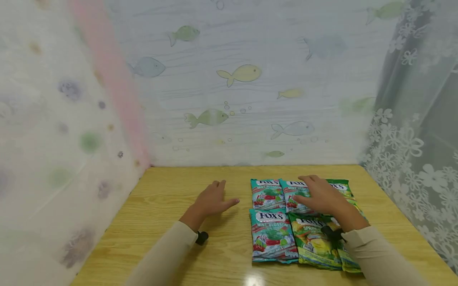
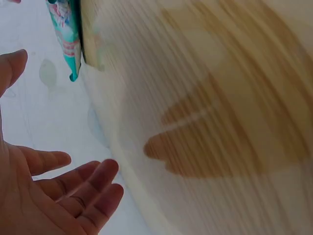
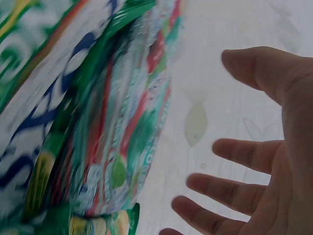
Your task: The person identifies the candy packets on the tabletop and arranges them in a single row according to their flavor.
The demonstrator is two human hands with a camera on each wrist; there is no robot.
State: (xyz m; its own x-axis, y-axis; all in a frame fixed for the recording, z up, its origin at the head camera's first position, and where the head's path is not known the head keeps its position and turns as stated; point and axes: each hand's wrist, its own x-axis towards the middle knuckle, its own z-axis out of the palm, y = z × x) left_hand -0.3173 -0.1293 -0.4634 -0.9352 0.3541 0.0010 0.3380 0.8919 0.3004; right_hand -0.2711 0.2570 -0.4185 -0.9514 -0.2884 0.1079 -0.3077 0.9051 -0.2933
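Candy bags lie in two rows on the wooden table (image 1: 161, 206). Three are teal Mint Blossom bags: one at the back left (image 1: 267, 194), one at the back middle (image 1: 291, 200) partly behind my right hand (image 1: 322, 195), and one at the front left (image 1: 273, 236). A green-yellow candy bag (image 1: 315, 242) lies in the front row, with others partly hidden by my right arm. My right hand hovers over the back row, fingers spread, holding nothing. Left of the bags, my left hand (image 1: 212, 200) is held above the table, its fingers loosely extended and apart from everything.
A fish-print curtain (image 1: 239, 103) hangs behind the table's far edge. On the left is a pale spotted sheet (image 1: 71, 151); on the right, sheer fabric with white flowers (image 1: 408, 159). Bare wood extends left of the bags.
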